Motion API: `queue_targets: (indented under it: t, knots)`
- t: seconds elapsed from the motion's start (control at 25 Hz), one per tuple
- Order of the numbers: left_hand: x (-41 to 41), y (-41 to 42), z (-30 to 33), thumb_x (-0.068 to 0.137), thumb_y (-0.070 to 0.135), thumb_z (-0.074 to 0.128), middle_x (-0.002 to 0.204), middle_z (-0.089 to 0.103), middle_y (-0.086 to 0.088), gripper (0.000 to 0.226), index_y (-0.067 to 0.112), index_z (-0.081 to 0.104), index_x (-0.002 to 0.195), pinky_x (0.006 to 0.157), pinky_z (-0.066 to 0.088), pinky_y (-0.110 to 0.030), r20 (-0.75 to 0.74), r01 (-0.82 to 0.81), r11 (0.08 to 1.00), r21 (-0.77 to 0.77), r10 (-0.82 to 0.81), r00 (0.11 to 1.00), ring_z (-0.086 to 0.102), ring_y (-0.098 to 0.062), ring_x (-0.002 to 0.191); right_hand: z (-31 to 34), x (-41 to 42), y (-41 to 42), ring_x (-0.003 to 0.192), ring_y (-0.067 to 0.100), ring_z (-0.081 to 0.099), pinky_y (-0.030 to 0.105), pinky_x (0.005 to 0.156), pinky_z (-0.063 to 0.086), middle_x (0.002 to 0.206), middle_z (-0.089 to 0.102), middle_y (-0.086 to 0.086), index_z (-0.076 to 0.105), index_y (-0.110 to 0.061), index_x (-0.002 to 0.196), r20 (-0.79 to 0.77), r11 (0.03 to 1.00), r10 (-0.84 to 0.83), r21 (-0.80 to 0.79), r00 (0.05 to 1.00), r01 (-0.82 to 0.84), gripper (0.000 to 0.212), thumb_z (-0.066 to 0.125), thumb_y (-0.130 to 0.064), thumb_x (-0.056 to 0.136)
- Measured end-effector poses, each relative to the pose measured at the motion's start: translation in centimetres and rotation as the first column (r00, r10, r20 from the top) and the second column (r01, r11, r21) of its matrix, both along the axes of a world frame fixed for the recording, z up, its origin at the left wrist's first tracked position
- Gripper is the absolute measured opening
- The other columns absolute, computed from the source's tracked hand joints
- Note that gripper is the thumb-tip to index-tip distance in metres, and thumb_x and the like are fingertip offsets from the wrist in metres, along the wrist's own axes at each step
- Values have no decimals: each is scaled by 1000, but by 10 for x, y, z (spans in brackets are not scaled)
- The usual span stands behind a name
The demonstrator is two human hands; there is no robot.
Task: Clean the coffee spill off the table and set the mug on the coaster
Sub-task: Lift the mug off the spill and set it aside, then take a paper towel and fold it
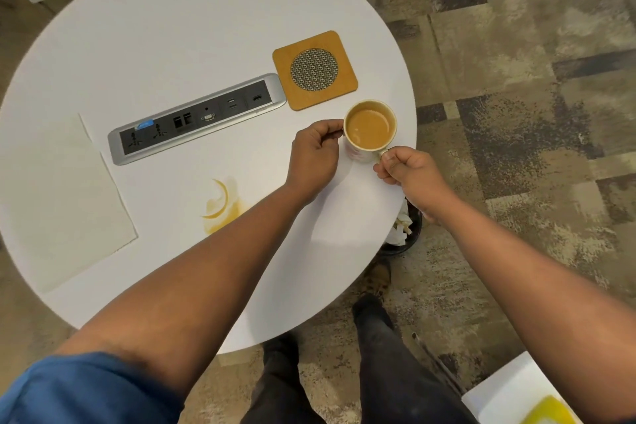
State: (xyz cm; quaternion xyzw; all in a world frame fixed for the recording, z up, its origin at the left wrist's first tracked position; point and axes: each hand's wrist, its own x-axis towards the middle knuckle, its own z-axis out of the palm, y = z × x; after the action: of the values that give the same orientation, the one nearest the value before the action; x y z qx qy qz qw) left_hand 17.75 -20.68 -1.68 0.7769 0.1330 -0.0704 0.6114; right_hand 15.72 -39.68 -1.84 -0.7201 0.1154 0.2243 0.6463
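Now mug sits between both hands' fingers, just beside coaster

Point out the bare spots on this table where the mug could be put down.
The coaster is bare, just beyond the mug. The far half of the table, past the socket strip, is open too. The near left is crowded: napkin at the edge, coffee spill beside it. Near edge under both arms is bare.
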Motion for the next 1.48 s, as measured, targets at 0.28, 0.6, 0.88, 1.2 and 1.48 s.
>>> queue_targets:
  t: [0.28,0.6,0.88,1.2,1.48]
  knots:
    - [1,-5,-8,93,-11,43,118,75,-9,44,3,71,123,103,55,-32,-44,4,1000,7,-4,999,69,-18,114,-12,3,-5,85,22,58,26,77,51,87,65,9,66,-19,82,-19,1000,4,1,1000,-4,26,52,-14,103]
    - [-5,-2,-7,96,-12,40,133,69,-9,49,5,64,135,108,52,-35,-84,68,998,0,-68,994,65,-19,123,-21,-7,-3,81,12,62,25,76,54,89,69,0,67,-28,85,62,998,-37,-43,997,40,23,54,-21,102]
    - [-28,20,-1,97,-7,41,150,56,-8,54,8,52,147,115,42,-32,-152,168,982,87,-154,976,55,-20,137,-33,-38,16,55,11,63,28,54,52,83,66,6,44,-28,93,29,969,-198,-143,980,200,46,63,-68,83]
    - [-88,130,-2,101,6,49,148,58,-6,42,10,60,141,109,36,-19,-136,90,941,327,-47,990,53,-21,138,-29,-46,123,74,19,68,36,73,54,82,72,-2,69,-23,85,70,921,201,-353,977,-164,23,54,-37,94]
    - [-151,261,-11,99,6,54,147,57,-14,35,3,65,132,112,33,-24,-108,-110,846,522,194,975,51,-28,139,-25,-43,262,95,24,64,35,84,49,99,73,10,70,-6,95,217,762,578,-487,786,-426,24,50,-17,99]
